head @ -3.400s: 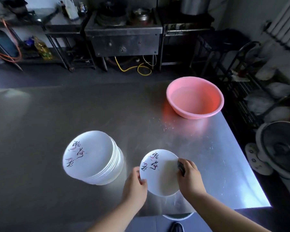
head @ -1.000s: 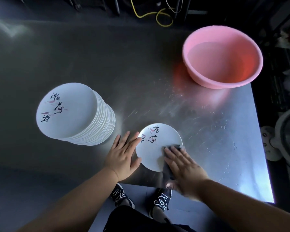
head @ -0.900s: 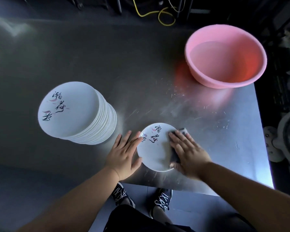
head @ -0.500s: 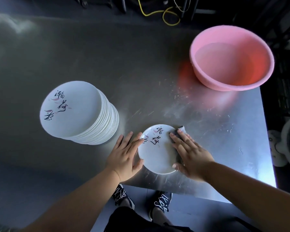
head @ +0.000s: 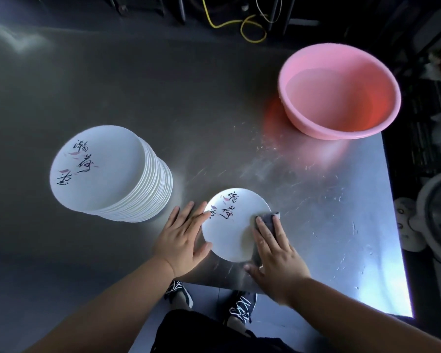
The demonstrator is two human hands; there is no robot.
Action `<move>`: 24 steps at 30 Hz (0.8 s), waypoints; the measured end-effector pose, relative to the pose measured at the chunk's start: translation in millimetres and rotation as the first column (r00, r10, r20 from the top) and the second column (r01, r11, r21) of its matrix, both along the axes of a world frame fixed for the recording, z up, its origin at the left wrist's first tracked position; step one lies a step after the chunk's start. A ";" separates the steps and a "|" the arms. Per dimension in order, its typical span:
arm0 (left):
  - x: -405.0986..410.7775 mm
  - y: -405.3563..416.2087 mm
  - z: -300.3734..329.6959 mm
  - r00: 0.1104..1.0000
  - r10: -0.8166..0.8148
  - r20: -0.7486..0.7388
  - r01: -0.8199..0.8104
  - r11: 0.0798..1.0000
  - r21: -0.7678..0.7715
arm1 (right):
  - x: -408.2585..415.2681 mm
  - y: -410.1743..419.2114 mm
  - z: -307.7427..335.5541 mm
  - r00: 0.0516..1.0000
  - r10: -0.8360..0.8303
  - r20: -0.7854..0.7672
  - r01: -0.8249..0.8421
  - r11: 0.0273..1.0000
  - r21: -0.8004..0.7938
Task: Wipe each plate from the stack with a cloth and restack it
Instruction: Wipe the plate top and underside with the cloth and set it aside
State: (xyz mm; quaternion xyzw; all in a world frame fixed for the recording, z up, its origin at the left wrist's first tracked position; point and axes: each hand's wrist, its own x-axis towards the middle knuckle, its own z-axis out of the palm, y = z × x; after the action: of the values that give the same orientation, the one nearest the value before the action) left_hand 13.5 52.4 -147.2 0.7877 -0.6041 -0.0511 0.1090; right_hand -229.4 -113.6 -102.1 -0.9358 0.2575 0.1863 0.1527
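The plate (head: 233, 229) lies flat close to the near edge of the table (head: 112, 98), just right of the stack (head: 107, 171), and I'd judge a hard swipe toward the body could slide it off that edge, as nothing grips it. The left hand (head: 182, 238) rests open with fingers spread, fingertips on the plate's left rim. The right hand (head: 275, 250) presses the cloth (head: 271, 220) flat onto the right rim with straight, nearly closed-up fingers.
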 end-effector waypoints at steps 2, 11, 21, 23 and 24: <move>-0.1 -0.4 0.2 1.000 0.004 -0.004 -0.004 1.000 -0.003 | 15.7 -15.1 3.1 1.000 -0.022 0.010 0.022 1.000 0.011; 2.0 0.8 -2.1 0.998 0.021 -0.057 -0.019 0.999 0.049 | 13.2 41.4 10.1 0.982 -0.185 -0.027 0.187 0.977 0.107; 3.5 0.4 -7.8 0.996 0.008 -0.093 -0.006 1.000 0.016 | 33.9 -3.9 9.5 0.951 -0.298 0.078 0.285 0.948 0.144; 2.7 1.6 -8.6 0.995 0.000 -0.101 0.001 1.000 0.008 | 27.7 25.7 5.2 0.958 -0.286 -0.009 0.285 0.952 0.115; 2.5 2.8 -8.0 0.995 -0.009 -0.100 0.010 1.000 0.004 | 23.2 41.5 6.0 0.965 -0.261 -0.039 0.263 0.959 0.102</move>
State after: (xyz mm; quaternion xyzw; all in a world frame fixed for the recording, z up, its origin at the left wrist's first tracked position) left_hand 16.0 55.1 -155.2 0.7816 -0.6015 -0.0926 0.1371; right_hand -206.2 -72.2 -96.1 -0.8815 0.3708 0.1899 0.2225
